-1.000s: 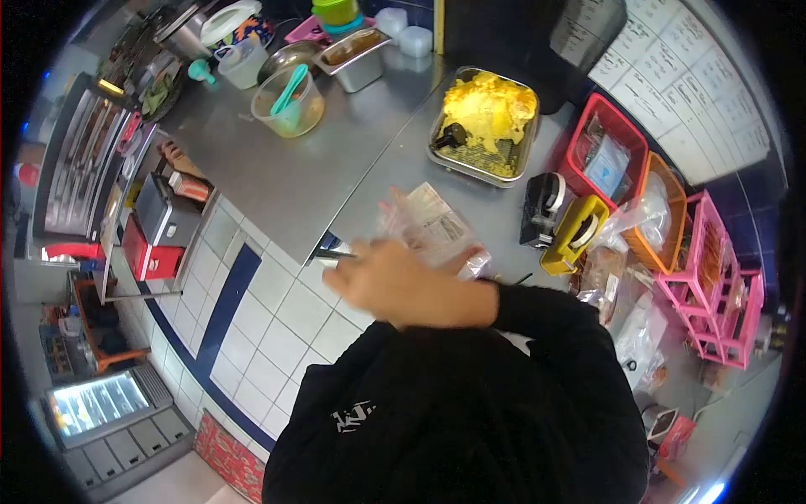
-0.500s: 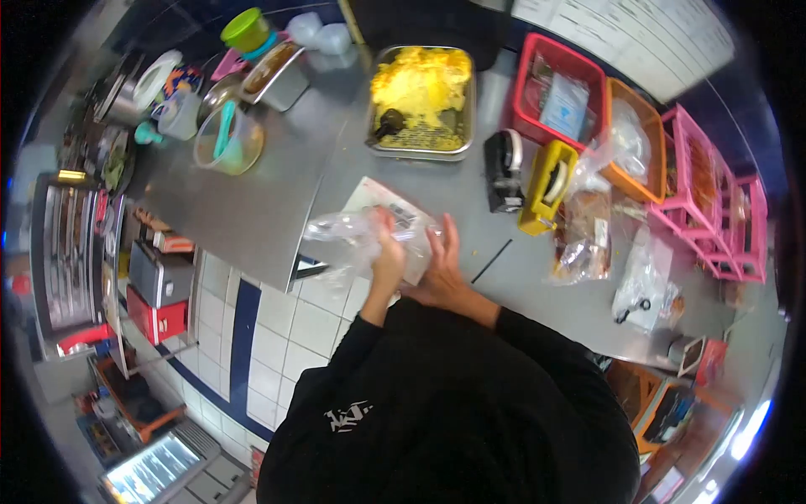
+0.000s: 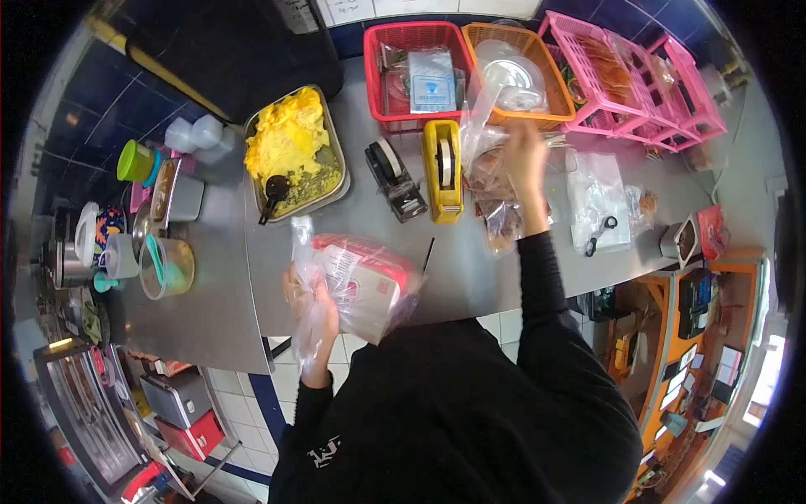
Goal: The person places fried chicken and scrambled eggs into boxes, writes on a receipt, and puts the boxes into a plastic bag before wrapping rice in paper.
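My left hand [image 3: 326,323] is closed on the gathered top of a clear plastic bag [image 3: 306,294]. Inside the bag is a white and red box [image 3: 361,290], tilted over the near edge of the steel counter. My right hand [image 3: 527,164] reaches out to the right, just in front of the orange basket [image 3: 537,118] and over some clear plastic packets [image 3: 495,189]. Its fingers are blurred, so I cannot make out whether they grip anything. A yellow tape dispenser [image 3: 443,189] and a black tape dispenser [image 3: 399,189] stand left of that hand.
A metal tray [image 3: 336,181] of yellow food with a black scoop sits at the left. Behind the dispensers is a red basket [image 3: 420,34]; pink racks [image 3: 621,126] stand far right. Black scissors [image 3: 600,235] lie on white plastic bags [image 3: 592,181]. A thin black stick [image 3: 429,254] lies near the box.
My right hand has left the bagged box and stretched to the right, to the packets by the orange basket. My left hand keeps the bag, and the box's red side now shows. The view has turned right.
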`<state>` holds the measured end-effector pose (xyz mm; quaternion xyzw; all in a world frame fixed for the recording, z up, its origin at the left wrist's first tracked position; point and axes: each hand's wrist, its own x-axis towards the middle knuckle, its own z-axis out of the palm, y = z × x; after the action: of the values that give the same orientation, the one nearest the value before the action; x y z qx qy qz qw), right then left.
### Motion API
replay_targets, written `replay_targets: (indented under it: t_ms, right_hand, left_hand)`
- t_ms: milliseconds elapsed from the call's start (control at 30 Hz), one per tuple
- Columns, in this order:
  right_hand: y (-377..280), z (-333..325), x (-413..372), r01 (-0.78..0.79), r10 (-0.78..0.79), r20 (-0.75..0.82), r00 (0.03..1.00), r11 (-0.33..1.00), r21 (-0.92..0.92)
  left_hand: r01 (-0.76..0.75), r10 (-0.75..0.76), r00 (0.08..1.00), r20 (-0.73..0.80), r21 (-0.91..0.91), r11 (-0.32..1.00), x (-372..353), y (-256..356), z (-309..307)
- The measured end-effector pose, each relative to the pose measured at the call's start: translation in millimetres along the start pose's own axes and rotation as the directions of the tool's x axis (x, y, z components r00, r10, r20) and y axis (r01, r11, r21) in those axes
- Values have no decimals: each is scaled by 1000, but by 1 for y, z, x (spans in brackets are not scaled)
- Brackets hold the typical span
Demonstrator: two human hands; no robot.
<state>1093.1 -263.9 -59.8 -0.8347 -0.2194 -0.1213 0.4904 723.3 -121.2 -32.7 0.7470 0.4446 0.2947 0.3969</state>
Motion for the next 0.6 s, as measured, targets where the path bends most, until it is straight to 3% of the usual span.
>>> replay_targets:
  t_ms: [33,67,100,167,200,300,400,500,600]
  right_hand:
    - [34,-20,15,-71,70,-69,995,998,0]
    - [75,-39,26,-55,44,-62,997,982,-180]
    - [116,-52,33,-35,20,-47,999,934,-354]
    - [193,-53,48,81,52,238,970,852,-517]
    - [197,-51,53,155,85,368,926,803,-575]
    - [210,-30,53,125,219,334,917,636,-761]
    - [222,-21,56,50,296,327,897,669,-742]
    - [212,-34,55,210,302,463,833,603,-770]
    - [201,-58,60,325,120,478,870,589,-740]
  left_hand:
    - [93,-92,994,-66,10,996,-1,-31,20]
    - [188,-185,973,-135,12,982,-1,-45,32]
    - [79,-53,992,-118,226,971,1,-42,37]
    - [-143,187,982,-10,607,782,6,-35,47]
    - [-273,299,951,71,643,716,8,-34,44]
    - [-367,412,909,65,596,714,10,-38,41]
    - [-472,401,881,251,512,717,12,-42,20]
    - [-215,142,924,354,175,961,17,-10,4]
    - [-271,193,909,369,172,947,23,-25,-11]
